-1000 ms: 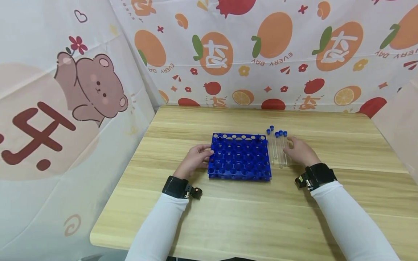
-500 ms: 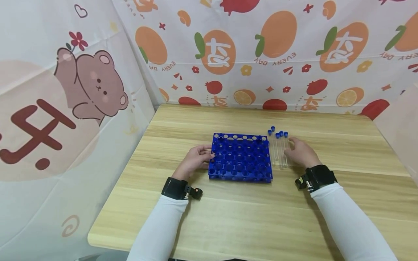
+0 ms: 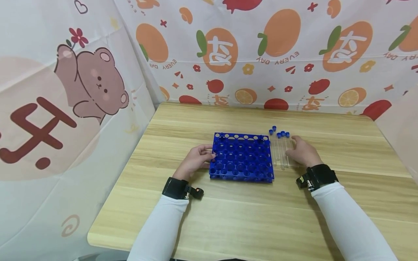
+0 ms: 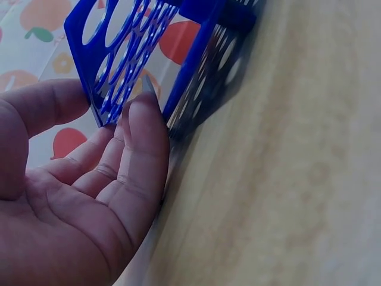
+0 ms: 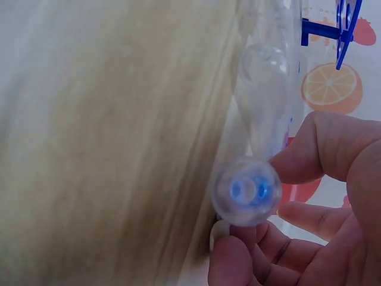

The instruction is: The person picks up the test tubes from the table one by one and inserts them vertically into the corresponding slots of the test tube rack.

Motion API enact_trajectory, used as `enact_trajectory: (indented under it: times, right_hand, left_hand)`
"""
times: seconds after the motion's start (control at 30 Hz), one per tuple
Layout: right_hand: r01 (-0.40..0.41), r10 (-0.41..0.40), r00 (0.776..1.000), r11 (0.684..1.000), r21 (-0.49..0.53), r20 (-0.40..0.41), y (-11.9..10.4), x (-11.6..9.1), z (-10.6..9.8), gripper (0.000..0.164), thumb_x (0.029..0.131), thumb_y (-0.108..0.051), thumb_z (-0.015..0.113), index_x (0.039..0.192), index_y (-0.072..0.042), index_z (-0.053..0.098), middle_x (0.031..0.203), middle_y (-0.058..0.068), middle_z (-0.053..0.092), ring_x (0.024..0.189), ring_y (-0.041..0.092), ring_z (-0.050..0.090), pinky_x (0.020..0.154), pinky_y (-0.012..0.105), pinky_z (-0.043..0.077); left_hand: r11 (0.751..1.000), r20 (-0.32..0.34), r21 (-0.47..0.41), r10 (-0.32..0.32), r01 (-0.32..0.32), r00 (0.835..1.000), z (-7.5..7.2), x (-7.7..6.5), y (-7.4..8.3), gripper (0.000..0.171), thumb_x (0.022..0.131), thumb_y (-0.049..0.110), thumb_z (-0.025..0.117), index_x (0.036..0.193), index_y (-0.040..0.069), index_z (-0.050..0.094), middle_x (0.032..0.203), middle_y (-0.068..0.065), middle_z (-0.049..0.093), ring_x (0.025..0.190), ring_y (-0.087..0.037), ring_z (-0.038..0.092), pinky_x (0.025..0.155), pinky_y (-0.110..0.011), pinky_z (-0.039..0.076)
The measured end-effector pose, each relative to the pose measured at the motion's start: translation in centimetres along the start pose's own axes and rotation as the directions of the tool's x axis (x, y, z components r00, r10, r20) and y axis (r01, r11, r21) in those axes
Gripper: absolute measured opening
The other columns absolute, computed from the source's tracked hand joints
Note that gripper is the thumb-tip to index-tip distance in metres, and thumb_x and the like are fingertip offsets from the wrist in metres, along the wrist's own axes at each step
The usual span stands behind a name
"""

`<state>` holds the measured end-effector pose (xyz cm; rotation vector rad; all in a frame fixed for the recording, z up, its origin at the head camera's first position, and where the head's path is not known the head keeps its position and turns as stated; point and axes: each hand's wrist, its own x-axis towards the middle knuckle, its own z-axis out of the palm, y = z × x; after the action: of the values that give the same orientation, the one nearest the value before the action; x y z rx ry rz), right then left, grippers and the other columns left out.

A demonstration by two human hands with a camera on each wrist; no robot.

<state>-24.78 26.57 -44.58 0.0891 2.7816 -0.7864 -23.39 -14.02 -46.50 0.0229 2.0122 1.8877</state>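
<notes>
A blue test tube rack [image 3: 240,173] with rows of round holes lies on the table between both hands. My left hand [image 3: 195,160] grips its left edge; in the left wrist view the thumb touches the upper plate and the fingers reach in beneath it. To the rack's right, several clear test tubes [image 3: 278,150] with blue caps lie side by side. Beside the rightmost of them is my right hand [image 3: 304,152]. The right wrist view shows thumb and forefinger pinching one test tube [image 5: 247,199], its rounded end toward the camera. Its far end is hidden there.
The wooden table [image 3: 254,214] has its left edge beside a hanging cloth with a bear print [image 3: 98,85]. A fruit-print cloth [image 3: 248,47] hangs along the back edge.
The whole view shifts slightly as the head camera moves. Both hands stay nearly in place, the left at the rack and the right at the test tubes.
</notes>
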Motion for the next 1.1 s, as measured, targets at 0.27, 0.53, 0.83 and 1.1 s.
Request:
enact_trajectory:
  times: [0.27, 0.53, 0.83, 1.1]
  right_hand:
    - [-0.005, 0.007, 0.999, 0.999, 0.043, -0.041, -0.7, -0.4, -0.4, 0.089, 0.090, -0.022, 0.061, 0.158, -0.006, 0.005, 0.102, 0.022, 0.058, 0.069, 0.027, 0.057, 0.053, 0.033, 0.046]
    - [0.176, -0.151, 0.956, 0.981, 0.077, -0.253, -4.3, -0.6, -1.6, 0.083, 0.089, -0.013, 0.057, 0.158, -0.012, 0.012, 0.081, 0.013, 0.055, 0.061, 0.025, 0.051, 0.046, 0.034, 0.039]
    - [0.401, -0.321, 0.899, 0.877, 0.264, -0.298, -12.5, -0.3, -1.2, 0.049, 0.100, -0.020, 0.044, 0.148, -0.015, 0.034, 0.100, 0.013, 0.070, 0.088, 0.027, 0.066, 0.060, 0.035, 0.048]
    - [0.539, -0.467, 0.825, 0.820, 0.193, -0.320, -18.0, 0.7, 0.6, 0.038, 0.100, -0.036, 0.055, 0.129, -0.011, 0.055, 0.112, 0.010, 0.069, 0.095, 0.028, 0.065, 0.077, 0.043, 0.055]
  left_hand:
    - [1.000, 0.004, 0.001, 0.003, -0.003, 1.000, -0.2, -0.2, -0.1, 0.047, 0.092, 0.006, 0.063, 0.138, 0.007, 0.051, 0.112, -0.014, 0.066, 0.088, -0.018, 0.066, 0.074, -0.035, 0.060]
    - [1.000, 0.006, 0.012, 0.001, -0.001, 1.000, -0.4, -0.3, 0.0, 0.048, 0.092, 0.008, 0.063, 0.138, 0.008, 0.051, 0.118, -0.018, 0.065, 0.091, -0.019, 0.065, 0.074, -0.035, 0.060]
    - [1.000, 0.004, -0.006, 0.005, -0.005, 1.000, -0.3, -0.3, -0.2, 0.046, 0.092, 0.008, 0.064, 0.137, 0.008, 0.053, 0.116, -0.016, 0.066, 0.090, -0.019, 0.066, 0.073, -0.035, 0.061]
    - [1.000, 0.004, 0.000, 0.009, -0.009, 1.000, -0.5, -0.3, -0.5, 0.046, 0.092, 0.009, 0.065, 0.136, 0.009, 0.053, 0.115, -0.015, 0.067, 0.091, -0.020, 0.066, 0.073, -0.035, 0.060]
